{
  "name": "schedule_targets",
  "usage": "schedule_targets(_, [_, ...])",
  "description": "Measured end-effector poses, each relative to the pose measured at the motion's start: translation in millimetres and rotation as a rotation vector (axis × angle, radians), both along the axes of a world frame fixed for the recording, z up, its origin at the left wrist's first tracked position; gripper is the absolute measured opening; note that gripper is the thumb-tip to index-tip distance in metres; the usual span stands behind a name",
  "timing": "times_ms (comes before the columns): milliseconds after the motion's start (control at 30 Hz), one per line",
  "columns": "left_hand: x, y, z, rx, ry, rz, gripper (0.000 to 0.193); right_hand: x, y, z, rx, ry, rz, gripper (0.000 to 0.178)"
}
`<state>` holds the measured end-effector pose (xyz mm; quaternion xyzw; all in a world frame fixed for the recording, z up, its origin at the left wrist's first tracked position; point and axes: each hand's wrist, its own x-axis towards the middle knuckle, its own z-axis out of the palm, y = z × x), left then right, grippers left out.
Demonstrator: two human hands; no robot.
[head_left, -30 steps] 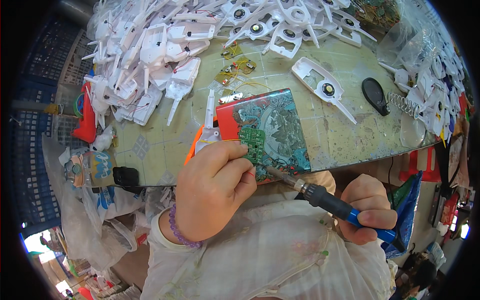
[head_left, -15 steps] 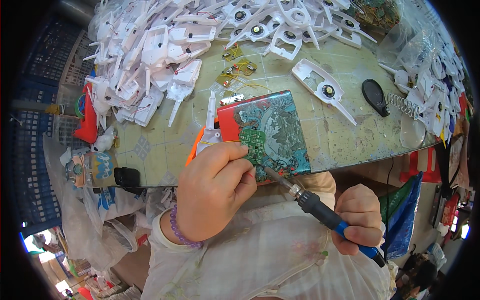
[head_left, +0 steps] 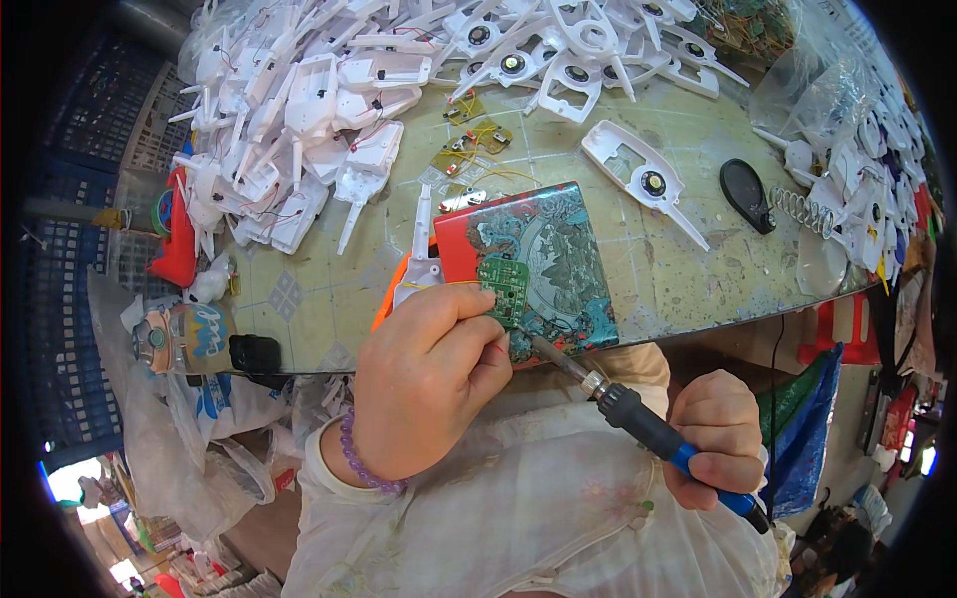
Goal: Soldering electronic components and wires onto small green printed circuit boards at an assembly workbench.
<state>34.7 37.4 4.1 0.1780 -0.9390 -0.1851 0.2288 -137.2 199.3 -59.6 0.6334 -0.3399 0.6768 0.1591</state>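
My left hand (head_left: pixel 424 354) is closed at the left edge of a small green circuit board (head_left: pixel 506 284), its fingertips pressed against it. The board lies over a red and teal decorated box or book (head_left: pixel 568 254). A soldering iron (head_left: pixel 643 424) with a black and blue handle is gripped in my right hand (head_left: pixel 716 439). Its tip reaches the board's lower edge, close to my left fingertips. Behind my left hand lies a white plastic housing (head_left: pixel 422 264) with a thin yellow wire, next to something orange. Whatever my curled left fingers cover is hidden.
White plastic housings (head_left: pixel 299 130) with thin wires are heaped at the far left; more frames (head_left: pixel 578 75) with round black parts lie behind. One separate frame (head_left: pixel 638 179), a black oval part (head_left: pixel 746 191) and a coiled metal spring (head_left: pixel 802 211) lie right. Small wired boards (head_left: pixel 474 145) sit mid-table.
Hardly anything differs. The soldering iron and my right hand have shifted very slightly; the tip stays at the board's lower edge, and my left hand holds its place.
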Motion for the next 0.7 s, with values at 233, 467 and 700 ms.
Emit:
schedule_targets(233, [-0.5, -0.8, -0.9, -0.004, 0.002, -0.001, 0.019, -0.2, -1.3, -1.7, 0.008, 0.007, 0.001, 0.036])
schedule_targets(467, [-0.6, -1.2, -1.3, -0.002, 0.008, -0.007, 0.019, 0.0, -0.8, -0.4, 0.002, 0.010, -0.001, 0.037])
schedule_targets(700, [-0.9, -0.2, -0.6, -0.001, 0.008, 0.000, 0.018, 0.4, -0.3, -1.3, 0.013, 0.010, -0.004, 0.036])
